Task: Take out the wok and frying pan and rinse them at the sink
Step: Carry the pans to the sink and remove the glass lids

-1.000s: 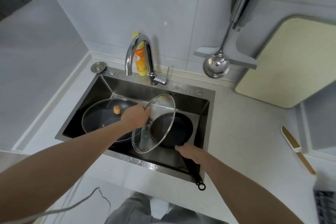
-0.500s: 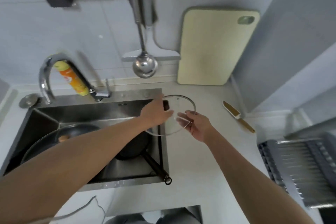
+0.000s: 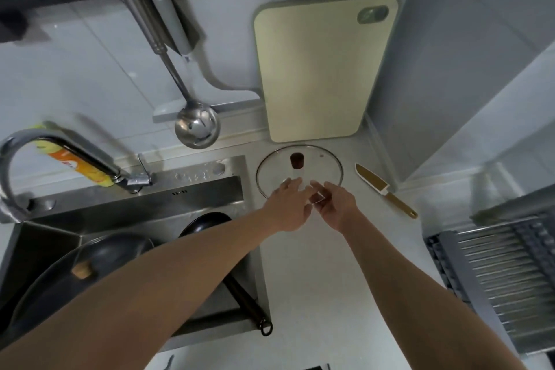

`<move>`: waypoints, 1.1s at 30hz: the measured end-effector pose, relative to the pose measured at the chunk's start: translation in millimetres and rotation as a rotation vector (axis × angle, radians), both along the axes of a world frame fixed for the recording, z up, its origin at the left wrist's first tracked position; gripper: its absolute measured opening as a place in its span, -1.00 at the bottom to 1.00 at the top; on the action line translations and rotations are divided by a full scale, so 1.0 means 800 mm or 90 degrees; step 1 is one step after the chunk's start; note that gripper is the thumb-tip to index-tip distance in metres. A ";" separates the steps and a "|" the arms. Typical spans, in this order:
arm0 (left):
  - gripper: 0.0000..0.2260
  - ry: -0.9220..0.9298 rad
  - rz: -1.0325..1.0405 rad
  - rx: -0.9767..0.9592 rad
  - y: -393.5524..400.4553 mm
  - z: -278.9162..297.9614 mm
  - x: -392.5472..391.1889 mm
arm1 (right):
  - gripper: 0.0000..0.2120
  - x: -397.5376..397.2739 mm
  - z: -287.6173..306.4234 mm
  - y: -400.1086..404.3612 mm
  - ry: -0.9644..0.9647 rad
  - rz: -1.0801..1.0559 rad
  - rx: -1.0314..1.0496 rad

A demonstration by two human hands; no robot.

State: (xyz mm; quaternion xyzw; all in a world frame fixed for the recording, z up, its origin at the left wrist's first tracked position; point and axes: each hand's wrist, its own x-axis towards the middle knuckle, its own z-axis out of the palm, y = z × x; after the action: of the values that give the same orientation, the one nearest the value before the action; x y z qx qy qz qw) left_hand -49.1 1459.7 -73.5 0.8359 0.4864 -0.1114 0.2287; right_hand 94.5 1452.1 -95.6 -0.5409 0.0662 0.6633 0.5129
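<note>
Glass lid (image 3: 300,171) lies on the bench (image 3: 315,279) under your loosely open left hand (image 3: 289,209) and right hand (image 3: 336,207); frying pan (image 3: 207,224) waits at eight o'clock, handle toward you, left hand nearer.

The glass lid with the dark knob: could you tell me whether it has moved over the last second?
Yes. The glass lid went from over the sink rightward onto the counter, below the cutting board.

A home kitchen is indicated by a steel sink (image 3: 126,204) and faucet (image 3: 60,150) left of the hands, a ladle (image 3: 196,126) hung on tiled wall beyond them, a cutting board (image 3: 321,69) leaned behind, and a knife (image 3: 384,189) just right.
</note>
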 end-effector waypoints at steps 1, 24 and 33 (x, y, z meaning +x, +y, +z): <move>-0.52 0.004 0.004 -0.019 0.004 -0.003 0.001 | -0.92 -0.002 0.000 0.002 0.007 -0.020 -0.013; -0.53 -0.093 0.048 -0.099 -0.008 -0.016 -0.053 | -0.59 -0.045 -0.022 0.008 -0.604 0.161 -0.192; -0.62 -0.129 0.455 -0.005 -0.085 0.036 -0.397 | -0.76 -0.340 0.043 -0.020 -0.554 0.349 0.196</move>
State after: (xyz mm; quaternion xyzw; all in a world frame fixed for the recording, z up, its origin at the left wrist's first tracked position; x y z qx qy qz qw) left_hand -367.0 1391.7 -44.6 0.6191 0.7221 0.0568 0.3034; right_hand -177.4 1436.0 -61.0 -0.6817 -0.3943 0.4893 0.3747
